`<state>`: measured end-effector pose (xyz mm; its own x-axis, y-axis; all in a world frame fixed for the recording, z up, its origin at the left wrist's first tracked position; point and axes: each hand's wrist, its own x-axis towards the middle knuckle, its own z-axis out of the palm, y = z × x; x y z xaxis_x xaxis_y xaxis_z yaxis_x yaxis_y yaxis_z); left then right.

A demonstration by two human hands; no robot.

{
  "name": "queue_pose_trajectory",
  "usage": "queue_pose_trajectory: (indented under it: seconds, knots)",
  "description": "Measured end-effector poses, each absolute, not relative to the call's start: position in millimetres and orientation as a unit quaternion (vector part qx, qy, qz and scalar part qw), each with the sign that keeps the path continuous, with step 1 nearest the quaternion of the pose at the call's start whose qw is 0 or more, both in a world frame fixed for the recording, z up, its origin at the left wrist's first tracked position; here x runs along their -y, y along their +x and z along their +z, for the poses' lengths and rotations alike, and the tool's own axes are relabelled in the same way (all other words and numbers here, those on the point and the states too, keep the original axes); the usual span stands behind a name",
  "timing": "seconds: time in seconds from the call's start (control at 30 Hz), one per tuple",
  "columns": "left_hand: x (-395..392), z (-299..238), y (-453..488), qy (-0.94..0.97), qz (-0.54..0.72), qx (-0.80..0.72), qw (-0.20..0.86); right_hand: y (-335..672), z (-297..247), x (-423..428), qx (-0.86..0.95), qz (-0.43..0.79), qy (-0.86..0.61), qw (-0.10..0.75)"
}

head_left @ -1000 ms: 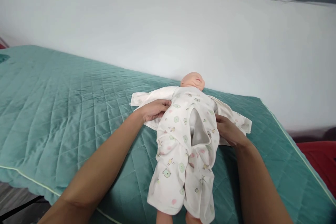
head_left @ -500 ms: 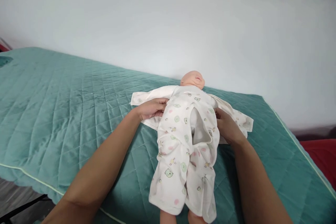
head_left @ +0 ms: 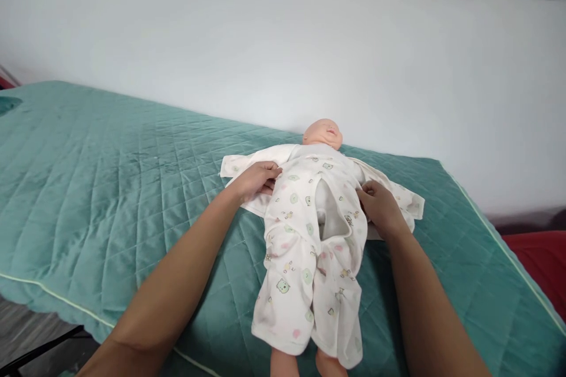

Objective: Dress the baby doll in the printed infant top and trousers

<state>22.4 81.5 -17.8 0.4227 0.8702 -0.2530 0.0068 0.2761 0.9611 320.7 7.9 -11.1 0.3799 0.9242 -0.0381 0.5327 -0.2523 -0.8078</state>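
Both sides of printed trousers (head_left: 289,247) pinched, left hand (head_left: 255,180) at one, right hand (head_left: 380,205), shifted slightly inward, opposite

Doll (head_left: 323,133) on its back on green quilt (head_left: 132,171), animal-print white trousers (head_left: 289,247) chest-high, white top (head_left: 259,158) spread wide

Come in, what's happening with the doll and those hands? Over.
Left hand and right hand at opposite sides of the printed trousers. Doll on its back, green quilt underneath. Shirt sleeves spread out near both hands.
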Motion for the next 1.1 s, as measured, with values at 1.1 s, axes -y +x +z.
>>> queue_pose_trajectory:
  seconds: [1.1]
  knots:
    - [-65,-4,45,0.508,0.350,-0.361,0.699,300,1,-6,0.475,0.494,-0.581,0.439]
